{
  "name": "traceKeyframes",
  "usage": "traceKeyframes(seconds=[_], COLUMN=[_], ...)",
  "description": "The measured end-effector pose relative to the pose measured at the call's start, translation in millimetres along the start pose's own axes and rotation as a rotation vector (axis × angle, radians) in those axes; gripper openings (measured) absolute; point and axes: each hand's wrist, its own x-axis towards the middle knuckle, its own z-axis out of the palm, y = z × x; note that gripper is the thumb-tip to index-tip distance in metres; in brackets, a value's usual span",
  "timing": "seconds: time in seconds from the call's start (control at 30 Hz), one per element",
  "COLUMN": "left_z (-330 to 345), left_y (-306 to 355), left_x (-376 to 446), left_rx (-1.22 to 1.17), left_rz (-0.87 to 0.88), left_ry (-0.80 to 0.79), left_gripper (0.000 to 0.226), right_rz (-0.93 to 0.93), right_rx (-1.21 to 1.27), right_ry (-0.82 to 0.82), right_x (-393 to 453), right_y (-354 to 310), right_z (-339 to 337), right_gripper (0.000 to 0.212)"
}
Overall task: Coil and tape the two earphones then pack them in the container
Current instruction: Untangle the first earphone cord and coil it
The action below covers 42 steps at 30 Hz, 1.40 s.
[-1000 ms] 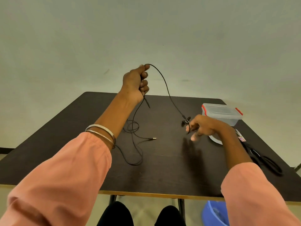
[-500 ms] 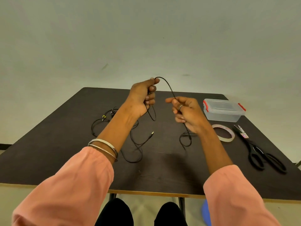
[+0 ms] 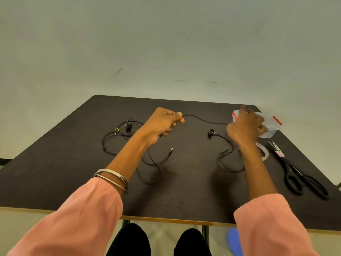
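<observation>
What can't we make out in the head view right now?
- Right hand: motion-blurred, so its grip on the earphone cable cannot be told.
- Container: left part hidden behind the right hand.
- Tape roll: mostly hidden by the right forearm.
- Blue object under the table: cut off by the table edge and the sleeve.
- Label on the scissors: too small to read.

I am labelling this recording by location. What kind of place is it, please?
Probably a plain indoor room with a work desk, not a kitchen or workshop. A dark table stands against a bare wall, with only earphones, tape, scissors and a container on it.
</observation>
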Motion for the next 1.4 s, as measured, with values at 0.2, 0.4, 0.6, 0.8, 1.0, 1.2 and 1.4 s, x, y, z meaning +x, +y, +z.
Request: traceKeyframes(seconds=[0.2, 0.4, 0.6, 0.8, 1.0, 1.2, 1.4], left_z=[17.6, 6.6, -2.8, -3.2, -12.5, -1.0, -1.6], left_y=[0.3, -10.5, -21.6, -19.4, -9.7, 6.3, 19.6], left_x=[0.5, 0.6, 0.9, -3.8, -3.4, -10.7, -19.6], left_rx=[0.042, 0.011, 0.085, -0.291, -0.209, -0.135, -0.214], left_rz=[0.071, 0.076, 0.161, 0.263, 0.228, 0.271, 0.312], left_ry=[-0.06, -0.066, -0.108, 0.154, 0.223, 0.083, 0.034], left_gripper=[0.028, 0.026, 0.014, 0.018, 0.023, 0.027, 0.024], right_rz=[-0.669, -0.439, -0.214, -0.084, -0.073, -0.492, -0.381], right_rx=[0.184, 0.637, 0.727, 0.58, 0.139, 0.322, 1.047], right_ry=[-0.271, -0.297, -0.055, -0.036, -0.282, -0.589, -0.526], right_x=[-28.3, -28.9, -20.4, -20.3, -13.9, -40.7, -51.2], right_y=[-31.7, -28.0, -12.6, 5.2, 11.3, -43.0, -62.4], right_z=[6.2, 5.5, 4.5, 13.1, 7.6, -10.4, 6.9], right_gripper=[0.055, 0.011, 0.016, 0.016, 0.016, 0.092, 0.016])
